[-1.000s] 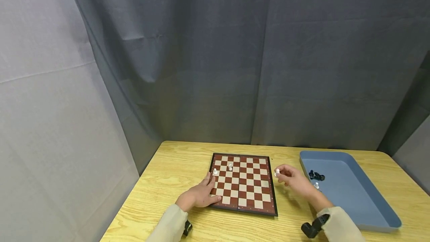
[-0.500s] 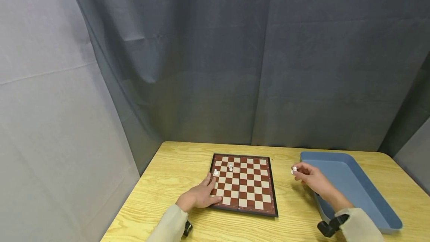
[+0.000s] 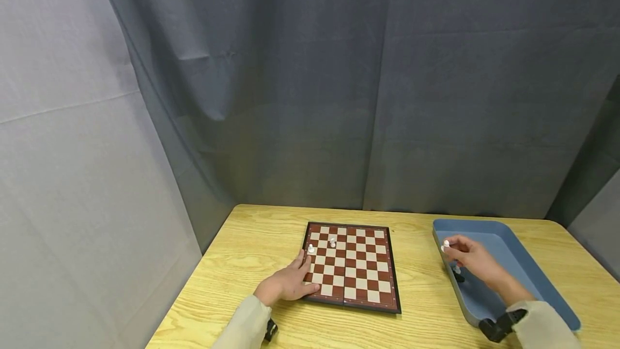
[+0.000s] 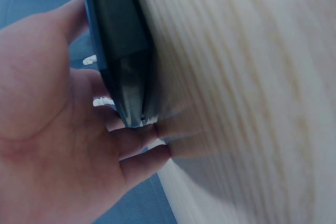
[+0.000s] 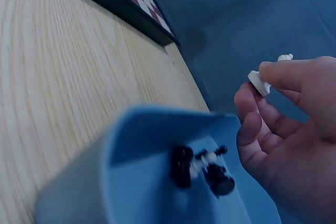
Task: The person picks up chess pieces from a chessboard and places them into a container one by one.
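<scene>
Over the tray, my right hand pinches a chess piece a slip could drop, left hand spread at the chessboard.

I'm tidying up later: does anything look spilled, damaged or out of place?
Nothing looks spilled or damaged. The one untidy spot is the blue tray, where black and white chess pieces lie jumbled together; the chessboard touched by the left hand appears flat.
</scene>
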A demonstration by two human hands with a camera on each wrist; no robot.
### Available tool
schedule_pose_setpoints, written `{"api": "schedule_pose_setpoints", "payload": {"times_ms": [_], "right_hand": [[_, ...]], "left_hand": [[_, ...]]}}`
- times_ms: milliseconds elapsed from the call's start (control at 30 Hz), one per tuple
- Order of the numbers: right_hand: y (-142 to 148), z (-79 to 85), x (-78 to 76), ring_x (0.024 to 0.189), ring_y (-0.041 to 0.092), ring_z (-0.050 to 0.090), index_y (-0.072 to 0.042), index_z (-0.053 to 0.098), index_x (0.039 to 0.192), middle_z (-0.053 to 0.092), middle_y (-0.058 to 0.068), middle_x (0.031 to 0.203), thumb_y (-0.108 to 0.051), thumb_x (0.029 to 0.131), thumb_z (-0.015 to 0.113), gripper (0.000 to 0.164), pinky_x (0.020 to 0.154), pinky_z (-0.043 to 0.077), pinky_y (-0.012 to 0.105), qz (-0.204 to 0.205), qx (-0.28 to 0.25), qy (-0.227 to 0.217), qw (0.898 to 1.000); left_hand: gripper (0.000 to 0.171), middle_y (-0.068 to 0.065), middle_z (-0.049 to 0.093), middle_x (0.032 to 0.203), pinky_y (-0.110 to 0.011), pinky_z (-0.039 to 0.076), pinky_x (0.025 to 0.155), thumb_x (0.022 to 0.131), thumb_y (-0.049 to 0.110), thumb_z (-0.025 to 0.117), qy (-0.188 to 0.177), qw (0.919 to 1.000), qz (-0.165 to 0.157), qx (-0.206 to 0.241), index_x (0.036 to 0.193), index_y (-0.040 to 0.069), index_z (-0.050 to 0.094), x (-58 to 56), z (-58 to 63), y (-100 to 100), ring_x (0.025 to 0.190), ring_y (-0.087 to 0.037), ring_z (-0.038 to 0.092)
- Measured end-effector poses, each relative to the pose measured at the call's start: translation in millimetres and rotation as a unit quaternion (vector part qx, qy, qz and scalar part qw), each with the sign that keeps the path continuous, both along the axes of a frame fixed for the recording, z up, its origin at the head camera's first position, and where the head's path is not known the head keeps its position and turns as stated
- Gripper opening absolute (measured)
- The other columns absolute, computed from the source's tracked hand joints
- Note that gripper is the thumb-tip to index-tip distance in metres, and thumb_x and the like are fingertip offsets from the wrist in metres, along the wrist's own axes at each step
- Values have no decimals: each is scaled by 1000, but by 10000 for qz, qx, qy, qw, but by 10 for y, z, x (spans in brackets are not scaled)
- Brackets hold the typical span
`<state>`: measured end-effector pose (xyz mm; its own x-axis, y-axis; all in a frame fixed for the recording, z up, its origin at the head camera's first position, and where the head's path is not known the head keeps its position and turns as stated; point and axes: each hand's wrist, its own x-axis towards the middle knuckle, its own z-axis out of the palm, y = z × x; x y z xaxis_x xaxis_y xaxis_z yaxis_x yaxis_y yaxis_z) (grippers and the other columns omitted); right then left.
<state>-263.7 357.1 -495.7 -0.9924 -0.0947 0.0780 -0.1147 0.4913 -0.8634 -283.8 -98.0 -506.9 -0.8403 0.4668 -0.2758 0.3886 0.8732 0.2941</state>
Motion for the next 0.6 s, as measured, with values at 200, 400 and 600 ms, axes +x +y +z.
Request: {"api": "schedule_pose_setpoints", "payload": {"times_ms": [200, 400, 600], "right_hand": [[182, -58, -26, 86, 25, 59, 8, 48, 125, 60, 19, 104, -30, 98, 54, 47, 68, 50, 36, -187, 122, -216, 9995], [327, -66, 5, 85, 22, 59, 10, 45, 127, 61, 18, 104, -32, 98, 54, 52, 68, 49, 36, -349, 259, -413, 9982], [461, -45, 41, 87, 21, 60, 12, 44, 126, 60, 20, 107, -37, 98, 53, 57, 69, 50, 35, -494, 517, -557, 9959]], "left_hand": [[82, -12, 0, 158, -41, 38, 101, 94, 58, 44, -25, 10000, -10, 3, 153, 9, 16, -1, -4, -1, 141, -27, 17], [82, -13, 0, 158, -41, 37, 102, 94, 58, 45, 3, 10000, -18, 37, 153, 8, 16, 3, -8, 3, 141, -27, 17], [82, -12, 0, 158, -40, 38, 101, 94, 58, 44, 58, 10000, -5, -40, 153, 9, 16, -7, -12, 0, 142, -26, 17]]}}
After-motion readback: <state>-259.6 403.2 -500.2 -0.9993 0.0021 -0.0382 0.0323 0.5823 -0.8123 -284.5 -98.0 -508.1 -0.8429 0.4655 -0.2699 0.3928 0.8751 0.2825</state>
